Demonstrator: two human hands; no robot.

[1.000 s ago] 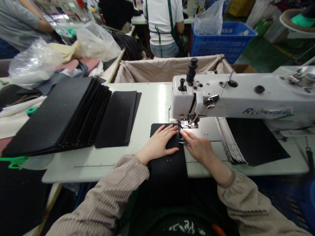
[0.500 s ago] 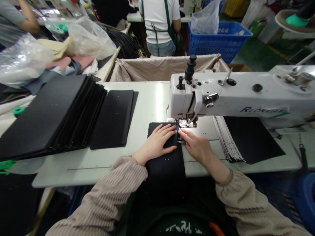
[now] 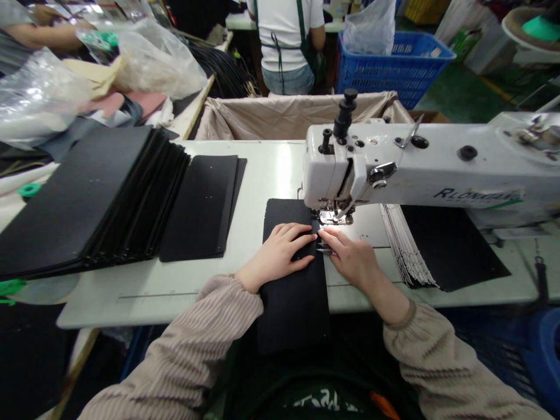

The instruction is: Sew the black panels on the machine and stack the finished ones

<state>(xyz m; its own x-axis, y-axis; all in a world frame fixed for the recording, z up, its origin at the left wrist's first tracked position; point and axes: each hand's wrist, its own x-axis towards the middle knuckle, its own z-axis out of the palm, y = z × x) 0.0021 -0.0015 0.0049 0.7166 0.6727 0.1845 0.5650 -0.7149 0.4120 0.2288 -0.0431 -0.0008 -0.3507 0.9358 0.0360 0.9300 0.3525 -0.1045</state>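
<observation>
A black panel (image 3: 293, 297) lies lengthwise on the pale table, its right edge beside the presser foot (image 3: 335, 217) of a white sewing machine (image 3: 420, 163). My left hand (image 3: 282, 254) rests flat on the panel with fingers spread, holding nothing. Close to the foot, my right hand (image 3: 350, 254) is closed round small metal snips (image 3: 324, 251), whose tips point left over the panel. Its thumb and index fingertips touch the panel's right edge.
Large black panels (image 3: 87, 192) are piled at the left, with smaller ones (image 3: 201, 204) beside them. Panels with pale edges (image 3: 450, 245) lie under the machine arm. Behind the table are a cloth-lined bin (image 3: 262, 116), a blue basket (image 3: 394, 64) and a person (image 3: 286, 41).
The black panel has slid away from me, its far end now further past the foot. My left hand stays at nearly the same place beside the foot. The view has shifted slightly.
</observation>
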